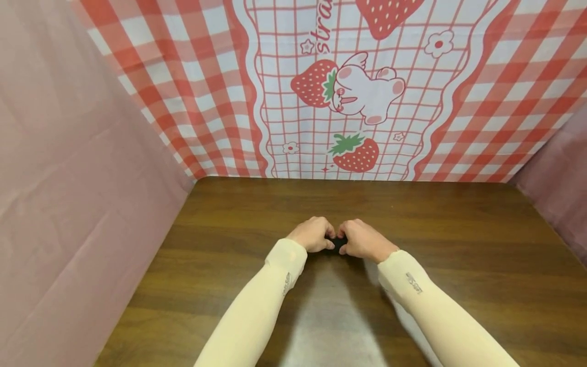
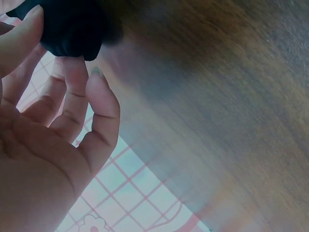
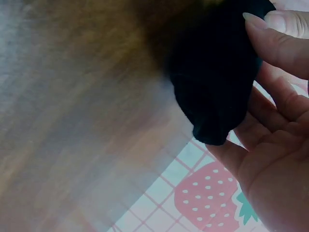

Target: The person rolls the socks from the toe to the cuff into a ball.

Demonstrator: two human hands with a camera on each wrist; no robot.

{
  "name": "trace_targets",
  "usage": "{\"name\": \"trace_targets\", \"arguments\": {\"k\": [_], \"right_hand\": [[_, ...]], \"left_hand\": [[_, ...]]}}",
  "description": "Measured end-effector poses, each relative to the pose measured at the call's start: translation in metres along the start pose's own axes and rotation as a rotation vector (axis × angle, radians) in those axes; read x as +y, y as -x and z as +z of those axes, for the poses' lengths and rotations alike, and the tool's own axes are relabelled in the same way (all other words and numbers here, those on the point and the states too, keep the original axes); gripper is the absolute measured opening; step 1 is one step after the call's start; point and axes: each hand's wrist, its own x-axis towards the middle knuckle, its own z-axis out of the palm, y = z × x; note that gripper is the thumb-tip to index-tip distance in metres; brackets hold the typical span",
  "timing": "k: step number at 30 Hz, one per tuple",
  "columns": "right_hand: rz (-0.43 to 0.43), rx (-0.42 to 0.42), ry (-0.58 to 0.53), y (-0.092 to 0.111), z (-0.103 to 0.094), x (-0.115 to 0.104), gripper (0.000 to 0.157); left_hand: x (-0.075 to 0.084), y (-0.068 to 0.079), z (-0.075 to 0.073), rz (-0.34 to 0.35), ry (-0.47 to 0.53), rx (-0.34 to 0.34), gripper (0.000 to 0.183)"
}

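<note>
A small bundle of black cloth (image 1: pixel 338 245), possibly a rolled sock, sits between both hands over the middle of the wooden table. My left hand (image 1: pixel 314 234) pinches its left side; in the left wrist view the thumb lies on the near face of the cloth (image 2: pixel 72 29) and fingers are behind it, with the little finger off it. From the other side my right hand (image 1: pixel 364 240) grips it too. The right wrist view has the right thumb pressed on the upper edge of the cloth (image 3: pixel 215 77), with fingers curled behind. Most of the bundle is hidden in the head view.
The brown wooden table (image 1: pixel 220 290) runs back to a red-and-white checked curtain (image 1: pixel 206 76) printed with strawberries. Pink cloth (image 1: pixel 78 168) hangs along the left side, and more pink cloth (image 1: pixel 559 173) is at the right. Both arms wear cream sleeves (image 1: pixel 252 311).
</note>
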Motion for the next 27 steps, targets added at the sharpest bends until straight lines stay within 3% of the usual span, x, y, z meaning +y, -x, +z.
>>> {"name": "trace_targets", "arguments": {"k": [12, 19, 27], "right_hand": [[-0.012, -0.026, -0.032, -0.0071, 0.0009, -0.0038, 0.023], [0.024, -0.028, -0.013, -0.0056, 0.0017, -0.0045, 0.024], [-0.029, 0.087, 0.101, 0.0011, 0.0075, -0.0068, 0.028]], "left_hand": [[-0.0059, 0.0015, 0.0019, 0.026, 0.049, -0.021, 0.011], [-0.0084, 0.0061, 0.0038, 0.016, 0.075, 0.019, 0.026], [-0.0049, 0.0074, 0.0018, -0.017, 0.022, 0.016, 0.023]]}}
